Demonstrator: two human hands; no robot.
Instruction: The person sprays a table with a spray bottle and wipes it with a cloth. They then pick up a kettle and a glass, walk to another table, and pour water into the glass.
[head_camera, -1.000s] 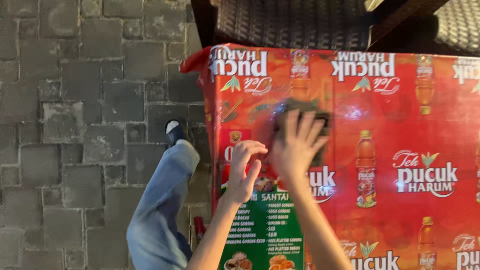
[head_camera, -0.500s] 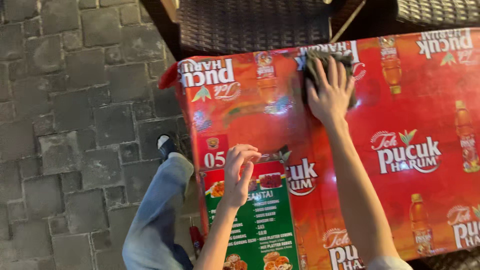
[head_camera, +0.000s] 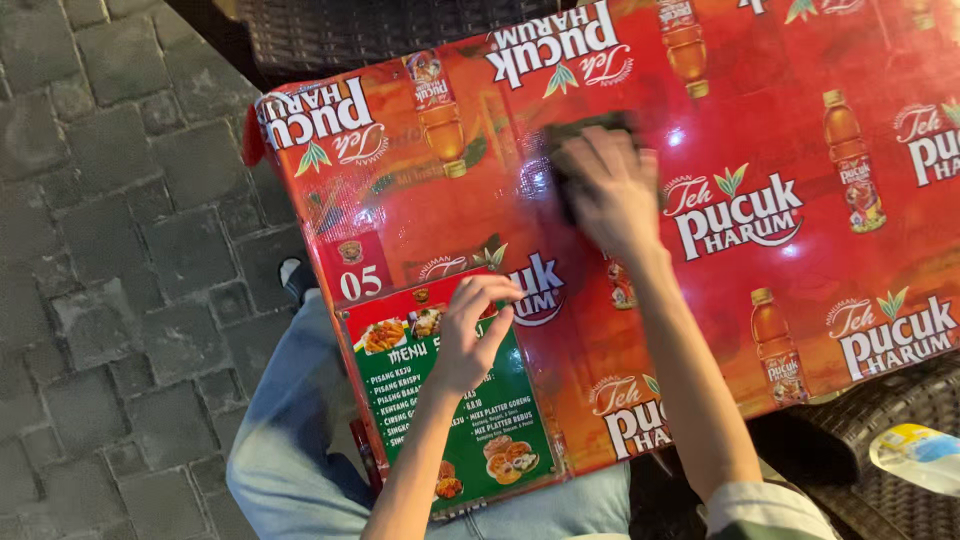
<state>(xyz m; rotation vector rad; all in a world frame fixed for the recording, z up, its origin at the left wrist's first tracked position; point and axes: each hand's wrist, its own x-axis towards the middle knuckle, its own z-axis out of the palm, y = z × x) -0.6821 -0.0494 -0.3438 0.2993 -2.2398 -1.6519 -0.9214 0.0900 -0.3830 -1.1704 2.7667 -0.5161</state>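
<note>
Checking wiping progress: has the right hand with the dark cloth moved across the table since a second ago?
Yes. The right hand and dark cloth shifted away from the green menu card, toward the table's far side.

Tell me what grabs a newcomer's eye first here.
The glossy red printed table cover fills most of the view. Mid-table, the right hand presses a dark cloth flat on it. At the near edge, the left hand rests on a green menu card.

Grey paving stones (head_camera: 110, 230) left of table. Dark wicker chair (head_camera: 330, 35) beyond far edge; second wicker seat (head_camera: 890, 470) lower right, a blue-yellow packet (head_camera: 915, 450) lying on it.
</note>
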